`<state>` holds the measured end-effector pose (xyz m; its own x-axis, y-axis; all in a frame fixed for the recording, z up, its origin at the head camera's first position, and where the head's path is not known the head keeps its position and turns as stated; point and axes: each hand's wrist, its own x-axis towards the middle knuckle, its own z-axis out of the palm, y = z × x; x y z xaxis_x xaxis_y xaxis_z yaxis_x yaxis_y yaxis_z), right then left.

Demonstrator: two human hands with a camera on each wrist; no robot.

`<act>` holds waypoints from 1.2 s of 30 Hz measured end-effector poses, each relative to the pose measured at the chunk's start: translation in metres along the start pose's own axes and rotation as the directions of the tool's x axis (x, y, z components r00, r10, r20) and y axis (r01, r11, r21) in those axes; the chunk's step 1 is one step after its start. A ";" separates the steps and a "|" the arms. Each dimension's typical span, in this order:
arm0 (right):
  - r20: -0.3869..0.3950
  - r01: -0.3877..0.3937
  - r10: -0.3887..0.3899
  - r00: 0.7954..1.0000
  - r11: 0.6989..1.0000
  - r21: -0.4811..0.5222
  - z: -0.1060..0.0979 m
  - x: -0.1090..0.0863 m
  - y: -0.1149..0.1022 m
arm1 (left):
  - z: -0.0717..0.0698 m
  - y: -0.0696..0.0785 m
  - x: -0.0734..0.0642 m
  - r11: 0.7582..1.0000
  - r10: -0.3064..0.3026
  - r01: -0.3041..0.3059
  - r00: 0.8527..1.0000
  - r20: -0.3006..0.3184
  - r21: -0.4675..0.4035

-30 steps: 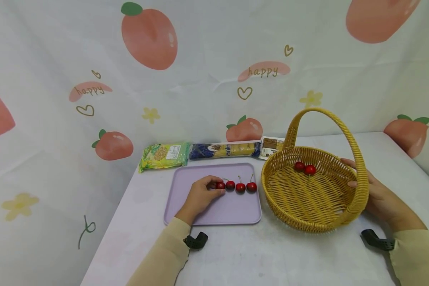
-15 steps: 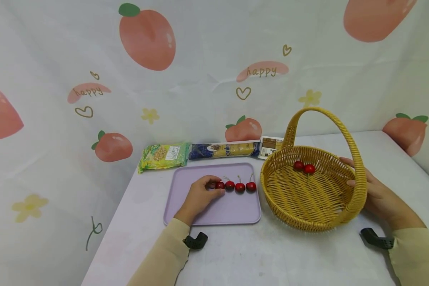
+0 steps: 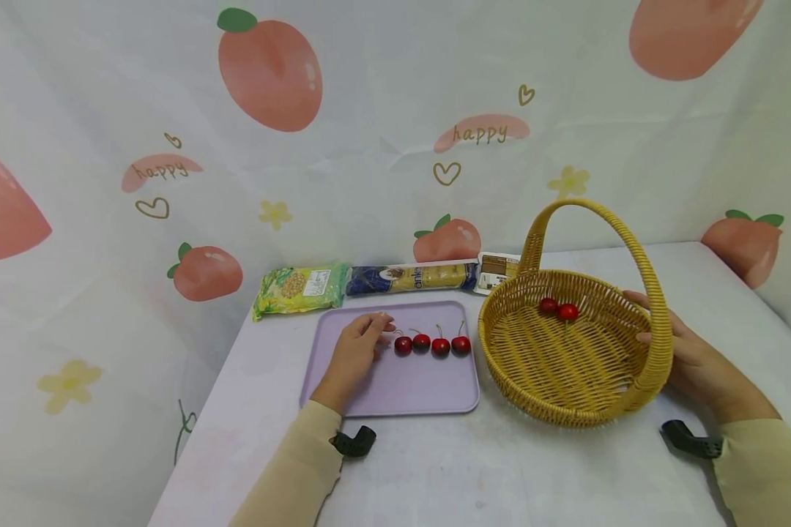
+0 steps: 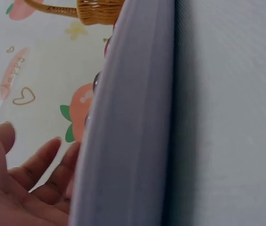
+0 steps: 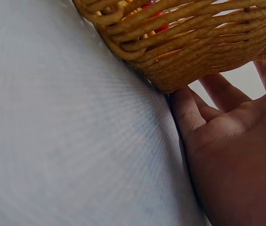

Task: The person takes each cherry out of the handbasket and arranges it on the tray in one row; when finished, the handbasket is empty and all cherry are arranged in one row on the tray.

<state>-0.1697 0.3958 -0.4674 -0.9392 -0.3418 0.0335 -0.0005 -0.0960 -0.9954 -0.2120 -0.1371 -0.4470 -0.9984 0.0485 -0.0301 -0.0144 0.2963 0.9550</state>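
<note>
On the lilac tray [image 3: 395,391], several dark red cherries with stems lie in a row. My left hand [image 3: 352,355] hovers just left of the leftmost cherry [image 3: 403,345], fingers loosely extended and holding nothing. In the left wrist view, the left hand's spread fingers [image 4: 43,165] show beside the tray's edge. The yellow wicker basket [image 3: 567,380] stands right of the tray with two cherries [image 3: 558,310] inside. My right hand [image 3: 702,366] holds the basket's right side near the handle, thumb over the rim. Seen from the right wrist, its fingers [image 5: 222,92] reach along the basket's outer wall.
Along the back lie a green-yellow bag [image 3: 302,290], a long blue-yellow packet [image 3: 411,277] and a brown-white packet [image 3: 497,272]. A white cloth with peach prints [image 3: 362,146] hangs behind the white table [image 3: 448,476]. The basket's tall handle [image 3: 633,241] arches above it.
My left hand has let go of the leftmost cherry and drawn back slightly left, its fingers opening. The cherry stays in the row. My right hand keeps its place on the basket.
</note>
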 end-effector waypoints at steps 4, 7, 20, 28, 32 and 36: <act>-0.001 -0.004 0.004 1.000 1.000 0.003 0.001 0.000 0.000 | -0.002 0.010 0.001 0.998 0.018 -0.017 1.000 0.011 -0.063; -0.006 -0.005 0.005 1.000 1.000 0.000 0.001 0.000 0.000 | -0.003 0.017 0.002 0.995 0.052 -0.048 0.998 0.037 -0.093; -0.002 0.002 -0.002 1.000 1.000 0.008 0.000 0.000 0.001 | 0.024 0.074 0.010 0.959 0.173 -0.123 0.967 0.185 -0.256; -0.016 -0.010 0.009 1.000 1.000 -0.020 0.000 -0.001 0.002 | 0.059 0.112 0.022 0.941 0.275 -0.193 0.915 0.294 -0.278; -0.024 -0.018 0.017 1.000 0.999 -0.039 0.000 0.000 0.001 | 0.075 0.123 0.028 0.937 0.288 -0.190 0.894 0.343 -0.293; -0.027 -0.021 0.020 0.999 0.999 -0.042 0.000 0.000 0.001 | 0.093 0.132 0.034 0.937 0.276 -0.160 0.883 0.380 -0.309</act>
<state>-0.1696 0.3961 -0.4686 -0.9480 -0.3181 0.0115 0.0047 -0.0500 -0.9987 -0.2428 -0.0076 -0.3490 -0.8645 0.4867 0.1253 0.1296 -0.0251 0.9913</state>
